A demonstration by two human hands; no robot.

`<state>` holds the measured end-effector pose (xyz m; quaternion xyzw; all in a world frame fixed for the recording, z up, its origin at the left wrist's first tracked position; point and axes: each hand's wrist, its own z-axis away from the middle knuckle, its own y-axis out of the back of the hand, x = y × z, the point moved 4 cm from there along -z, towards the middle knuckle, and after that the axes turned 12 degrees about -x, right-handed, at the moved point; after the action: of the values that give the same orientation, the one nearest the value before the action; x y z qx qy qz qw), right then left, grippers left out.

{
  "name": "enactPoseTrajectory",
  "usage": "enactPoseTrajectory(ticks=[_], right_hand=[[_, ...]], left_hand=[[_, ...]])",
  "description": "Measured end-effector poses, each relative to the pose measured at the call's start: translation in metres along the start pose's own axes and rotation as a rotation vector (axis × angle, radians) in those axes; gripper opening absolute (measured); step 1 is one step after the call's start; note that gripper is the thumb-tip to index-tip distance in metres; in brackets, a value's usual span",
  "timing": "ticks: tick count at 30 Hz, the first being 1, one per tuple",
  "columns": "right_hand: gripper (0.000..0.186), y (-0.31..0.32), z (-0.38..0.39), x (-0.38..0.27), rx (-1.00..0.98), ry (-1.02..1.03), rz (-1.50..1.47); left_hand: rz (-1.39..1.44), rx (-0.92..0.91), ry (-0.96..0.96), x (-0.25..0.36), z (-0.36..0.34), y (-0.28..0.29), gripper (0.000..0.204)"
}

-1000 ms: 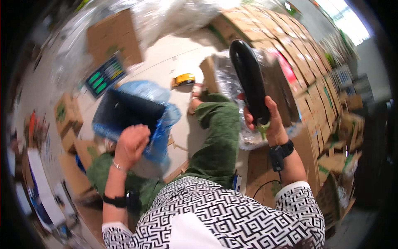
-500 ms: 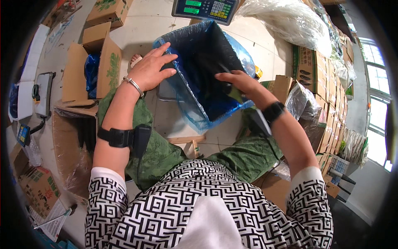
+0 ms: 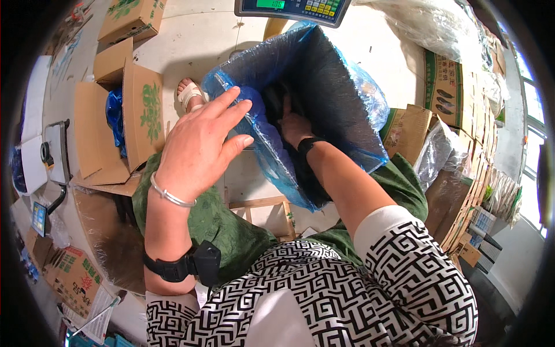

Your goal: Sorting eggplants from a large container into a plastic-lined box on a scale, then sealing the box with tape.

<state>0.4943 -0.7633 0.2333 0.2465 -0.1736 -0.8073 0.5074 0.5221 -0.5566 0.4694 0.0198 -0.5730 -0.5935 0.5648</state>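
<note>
- I see my left hand raised with the fingers spread and the palm down, just beside the near rim of the blue plastic bag that lines a dark box; it pinches nothing, and I cannot tell whether the fingertips touch the film.
- My right hand reaches down into the bag's mouth. It seems pressed against something dark inside, but I cannot tell whether that grip is closed on anything.
- The lined box sits tilted toward me on the floor in front of my knees, just below the grey weighing scale with a green display.
- To do this well, I judge the left hand should hold the liner's rim open and taut while the right hand works low inside, so the thin film does not fold in or tear.
- The box's contents are lost in shadow; I cannot name them.
- The right fingers are hidden by the liner's edge and the dark interior.
- An open brown cardboard carton with blue film inside stands to my left, well apart; the scale is cut off at the top edge.
</note>
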Motion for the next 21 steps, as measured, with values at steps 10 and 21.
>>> enactPoseTrajectory(ticks=[10,21], right_hand=[[0.069,0.024,-0.018,-0.019,0.197,0.049,0.208],[0.056,0.023,-0.025,-0.025,0.315,0.28,0.632]], left_hand=[[-0.043,0.164,-0.043,0.006,-0.012,-0.003,0.044],[-0.056,0.049,-0.004,0.009,-0.013,0.0,0.05]])
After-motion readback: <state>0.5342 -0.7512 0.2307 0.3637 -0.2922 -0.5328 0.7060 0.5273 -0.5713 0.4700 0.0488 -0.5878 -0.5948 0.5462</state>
